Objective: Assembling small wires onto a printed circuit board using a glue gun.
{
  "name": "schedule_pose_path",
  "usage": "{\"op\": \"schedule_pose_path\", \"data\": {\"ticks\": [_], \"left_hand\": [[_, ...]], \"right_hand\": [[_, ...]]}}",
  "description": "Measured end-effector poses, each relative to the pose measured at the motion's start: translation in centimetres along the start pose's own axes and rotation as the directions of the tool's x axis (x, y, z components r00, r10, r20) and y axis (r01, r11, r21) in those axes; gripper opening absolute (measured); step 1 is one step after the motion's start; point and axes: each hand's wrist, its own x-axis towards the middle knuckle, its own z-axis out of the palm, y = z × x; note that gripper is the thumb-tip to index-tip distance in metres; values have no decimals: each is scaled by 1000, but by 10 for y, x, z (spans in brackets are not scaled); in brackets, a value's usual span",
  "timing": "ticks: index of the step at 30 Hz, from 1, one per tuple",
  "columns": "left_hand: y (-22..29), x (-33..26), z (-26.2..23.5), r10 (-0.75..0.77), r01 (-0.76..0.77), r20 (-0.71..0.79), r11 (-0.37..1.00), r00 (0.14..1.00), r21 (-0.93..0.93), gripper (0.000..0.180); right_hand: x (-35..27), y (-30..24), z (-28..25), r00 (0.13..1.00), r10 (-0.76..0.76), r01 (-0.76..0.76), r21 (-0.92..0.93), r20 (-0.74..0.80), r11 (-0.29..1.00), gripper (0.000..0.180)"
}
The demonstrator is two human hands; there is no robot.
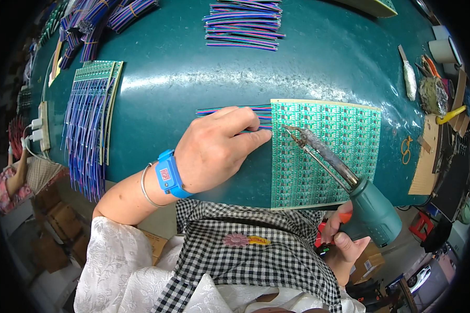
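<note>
A green panel of many small circuit boards lies flat near the table's front edge. Several short multicoloured ribbon wires reach its left edge, partly covered by my left hand. The thumb and index finger of that hand are pinched on a ribbon wire at the panel's edge, the wire mostly hidden beneath them. In my right hand is a green soldering gun, gripped by its handle. Its tip hangs at the panel's left side, just right of my left fingertips; whether it touches the panel I cannot tell.
Finished-looking panels with wires attached are stacked at the left. Loose ribbon wires lie at the back, and tied wire bundles at the far left. A dark metallic lump and cardboard sit at the right.
</note>
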Motion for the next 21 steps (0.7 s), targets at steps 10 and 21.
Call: {"op": "schedule_pose_path", "data": {"ticks": [10,21], "left_hand": [[0,1,0,26,-26,-5,999,1000,22,33],[0,1,-2,47,-49,30,998,998,44,31]], "right_hand": [[0,3,-6,996,17,-9,-91,86,996,56],[1,11,-8,996,-37,46,-106,81,993,52]]}}
